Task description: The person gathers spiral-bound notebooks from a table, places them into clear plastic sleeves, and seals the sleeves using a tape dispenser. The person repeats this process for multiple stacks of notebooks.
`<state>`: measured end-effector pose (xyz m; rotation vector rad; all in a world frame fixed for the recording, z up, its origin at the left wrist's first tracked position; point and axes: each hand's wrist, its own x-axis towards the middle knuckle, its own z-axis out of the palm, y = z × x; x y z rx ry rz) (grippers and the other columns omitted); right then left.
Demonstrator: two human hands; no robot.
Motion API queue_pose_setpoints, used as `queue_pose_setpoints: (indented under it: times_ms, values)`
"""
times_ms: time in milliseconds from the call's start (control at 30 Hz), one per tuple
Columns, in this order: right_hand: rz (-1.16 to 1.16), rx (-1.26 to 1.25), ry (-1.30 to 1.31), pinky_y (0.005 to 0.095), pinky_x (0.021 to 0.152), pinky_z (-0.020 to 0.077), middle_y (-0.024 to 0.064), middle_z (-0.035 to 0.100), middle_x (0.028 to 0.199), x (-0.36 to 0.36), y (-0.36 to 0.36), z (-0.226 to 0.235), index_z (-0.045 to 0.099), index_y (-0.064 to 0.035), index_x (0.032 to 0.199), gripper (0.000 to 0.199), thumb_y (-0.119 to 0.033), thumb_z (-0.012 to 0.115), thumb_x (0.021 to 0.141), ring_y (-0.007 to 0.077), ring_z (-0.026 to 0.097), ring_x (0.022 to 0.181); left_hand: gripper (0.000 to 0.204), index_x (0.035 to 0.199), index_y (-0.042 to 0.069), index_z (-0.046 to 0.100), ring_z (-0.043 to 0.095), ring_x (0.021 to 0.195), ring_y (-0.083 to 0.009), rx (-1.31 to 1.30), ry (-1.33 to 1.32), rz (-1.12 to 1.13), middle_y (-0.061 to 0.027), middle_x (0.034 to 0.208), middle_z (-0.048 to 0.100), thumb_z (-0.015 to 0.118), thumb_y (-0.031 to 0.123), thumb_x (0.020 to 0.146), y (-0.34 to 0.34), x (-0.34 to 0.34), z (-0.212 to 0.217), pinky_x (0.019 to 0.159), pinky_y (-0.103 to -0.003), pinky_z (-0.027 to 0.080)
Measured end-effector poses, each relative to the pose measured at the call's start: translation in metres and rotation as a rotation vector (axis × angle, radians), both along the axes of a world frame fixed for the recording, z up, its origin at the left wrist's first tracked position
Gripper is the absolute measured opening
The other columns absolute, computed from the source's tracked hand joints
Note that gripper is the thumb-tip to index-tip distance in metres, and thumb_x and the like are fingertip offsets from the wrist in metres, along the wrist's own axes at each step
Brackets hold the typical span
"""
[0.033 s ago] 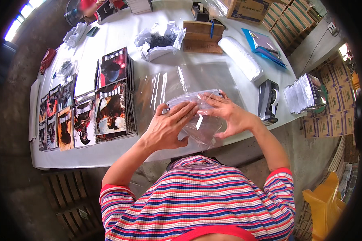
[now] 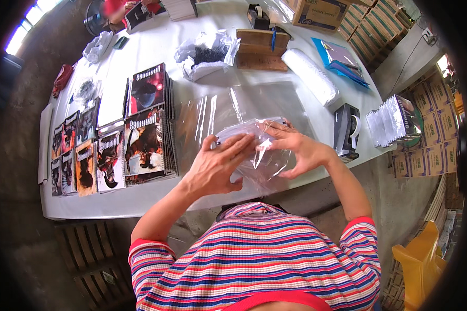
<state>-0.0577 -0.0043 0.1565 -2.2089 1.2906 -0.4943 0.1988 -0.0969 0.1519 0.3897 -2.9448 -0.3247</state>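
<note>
My left hand [image 2: 213,163] and my right hand [image 2: 292,148] hold a bundle wrapped in clear plastic film [image 2: 262,159] near the table's front edge. Whitish page-like layers show through its far side; the hands and the film's glare hide the rest. The fingers of my left hand press over the bundle's upper left, thumb toward me. My right hand grips its right side, fingers on top and thumb low. Beneath and beyond lie flat clear plastic sheets [image 2: 254,98]. Left of my hands stand stacks of spiral notebooks [image 2: 144,142] with dark picture covers.
A tape dispenser [image 2: 346,132] and a plastic-wrapped notebook pack [image 2: 394,123] stand at right. Farther back are a white plastic roll [image 2: 310,78], a wooden stand [image 2: 261,49], a crumpled wrapper with black coils [image 2: 207,54] and a carton [image 2: 319,13]. Another person's hands [image 2: 123,7] show far left.
</note>
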Motion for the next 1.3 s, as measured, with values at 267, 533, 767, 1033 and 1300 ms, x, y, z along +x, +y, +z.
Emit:
queue_pose_setpoints:
  times_ms: [267, 533, 767, 1033, 1300]
  values:
    - [-0.381, 0.418, -0.563, 0.0336, 0.098, 0.0384, 0.0110, 0.062, 0.117, -0.033, -0.046, -0.008, 0.068, -0.0043, 0.105, 0.035, -0.011, 0.068, 0.071, 0.0172, 0.056, 0.109, 0.088, 0.144, 0.021, 0.032, 0.037, 0.132, -0.0138, -0.015, -0.085, -0.085, -0.0003, 0.148, 0.033, 0.070, 0.035, 0.066, -0.008, -0.003, 0.008, 0.101, -0.054, 0.024]
    - [-0.358, -0.015, -0.904, 0.0251, 0.072, 0.0525, 0.0090, 0.070, 0.079, 0.019, -0.108, 0.018, 0.072, -0.0005, 0.076, 0.008, 0.006, 0.070, 0.071, 0.0118, 0.065, 0.078, 0.093, 0.144, 0.019, 0.031, 0.035, 0.134, -0.0144, -0.070, -0.114, -0.168, -0.0031, 0.150, 0.030, 0.070, 0.033, 0.061, -0.018, -0.007, 0.009, 0.101, -0.056, 0.018]
    - [-0.890, -0.397, -0.813, 0.0262, 0.080, 0.0475, 0.0050, 0.065, 0.103, -0.044, -0.037, 0.012, 0.063, -0.0049, 0.112, 0.035, -0.017, 0.070, 0.080, 0.0124, 0.060, 0.088, 0.101, 0.142, 0.035, 0.032, 0.027, 0.139, -0.0182, -0.031, -0.202, -0.188, -0.0021, 0.153, 0.023, 0.078, 0.031, 0.053, -0.034, -0.014, 0.016, 0.104, -0.061, 0.017]
    - [-1.882, -0.261, -0.102, 0.0322, 0.089, 0.0422, 0.0123, 0.060, 0.117, -0.149, 0.189, -0.092, 0.059, -0.0043, 0.116, 0.039, -0.027, 0.066, 0.085, 0.0217, 0.056, 0.106, 0.108, 0.136, 0.051, 0.034, 0.019, 0.141, -0.0256, -0.124, -0.264, -0.185, -0.0005, 0.152, 0.023, 0.085, 0.036, 0.042, -0.044, -0.024, 0.023, 0.109, -0.066, 0.009]
    - [-1.659, -0.110, -0.143, 0.0363, 0.092, 0.0419, 0.0151, 0.052, 0.127, -0.142, 0.149, -0.066, 0.051, -0.0107, 0.129, 0.063, -0.037, 0.073, 0.076, 0.0281, 0.052, 0.112, 0.104, 0.136, 0.050, 0.034, 0.006, 0.143, -0.0298, -0.106, -0.276, -0.195, -0.0023, 0.153, 0.019, 0.085, 0.038, 0.046, -0.041, -0.028, 0.030, 0.109, -0.066, 0.002]
